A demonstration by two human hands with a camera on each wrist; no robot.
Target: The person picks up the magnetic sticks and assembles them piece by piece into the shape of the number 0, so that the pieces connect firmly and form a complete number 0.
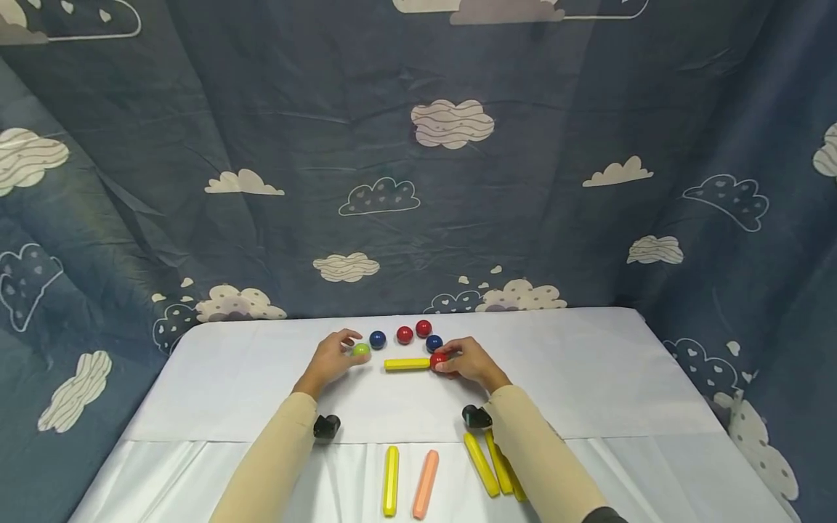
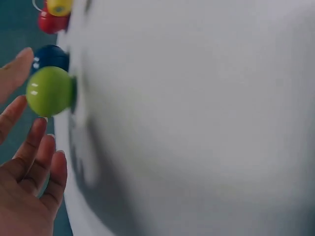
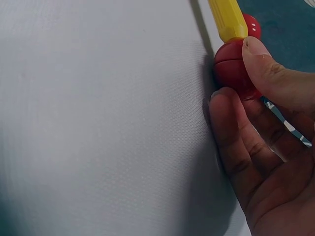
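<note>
Near the back of the white table, my left hand [image 1: 332, 357] is around a green ball [image 1: 361, 350], with the fingers nearly straight and their tips right beside it. In the left wrist view the green ball [image 2: 50, 92] overlaps a blue ball [image 2: 51, 56] behind it. With thumb and fingers my right hand [image 1: 472, 362] pinches a red ball [image 3: 232, 66] at the right end of a yellow stick [image 1: 407, 365]. That stick lies crosswise between the hands, its end against the ball. The fingers partly hide the red ball.
Behind the yellow stick, a blue ball [image 1: 377, 339], two red balls [image 1: 405, 335] and another blue ball [image 1: 434, 343] form an arc. Toward the front lie a yellow stick [image 1: 390, 481], an orange stick [image 1: 426, 484] and several yellow sticks [image 1: 481, 465] partly under the right forearm. A cloud-patterned curtain [image 1: 392, 247] surrounds the table.
</note>
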